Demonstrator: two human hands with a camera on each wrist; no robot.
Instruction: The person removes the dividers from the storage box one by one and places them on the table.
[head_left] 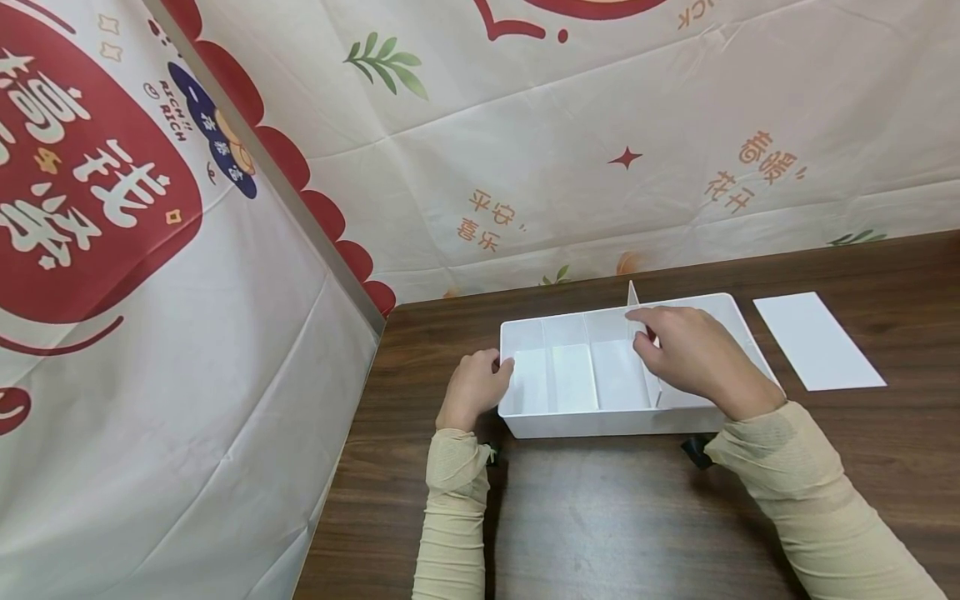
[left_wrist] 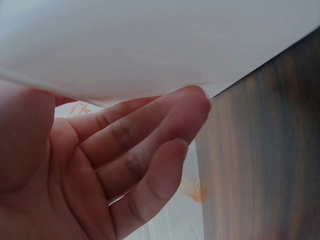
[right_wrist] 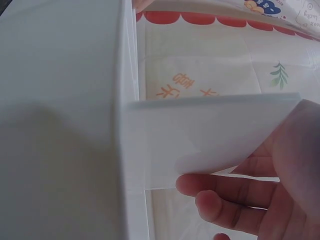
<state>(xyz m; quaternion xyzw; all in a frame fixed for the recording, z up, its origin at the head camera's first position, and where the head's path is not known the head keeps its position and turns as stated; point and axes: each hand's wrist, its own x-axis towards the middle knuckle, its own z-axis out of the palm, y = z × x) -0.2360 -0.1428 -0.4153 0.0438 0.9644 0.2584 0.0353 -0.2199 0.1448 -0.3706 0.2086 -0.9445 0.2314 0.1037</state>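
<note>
A white tray [head_left: 585,423] with several compartments lies on the table. The left hand [head_left: 476,385] holds its left end wall, thumb on the rim; in the left wrist view, the fingers of the left hand [left_wrist: 135,150] curl against the white wall [left_wrist: 150,50]. Toward the tray's right part, the right hand [head_left: 697,354] pinches a white divider [head_left: 633,296] that stands tilted, its far end above the back rim. The right wrist view shows the divider [right_wrist: 215,135] between thumb and fingers of the right hand [right_wrist: 265,190], beside the tray's long wall [right_wrist: 60,125].
A white rectangular sheet or panel [head_left: 821,342] lies flat to the right of the tray. Small black objects [head_left: 697,451] show at the tray's front edge near the right wrist. Printed cloth [head_left: 562,167] hangs behind the wooden table and along its left side.
</note>
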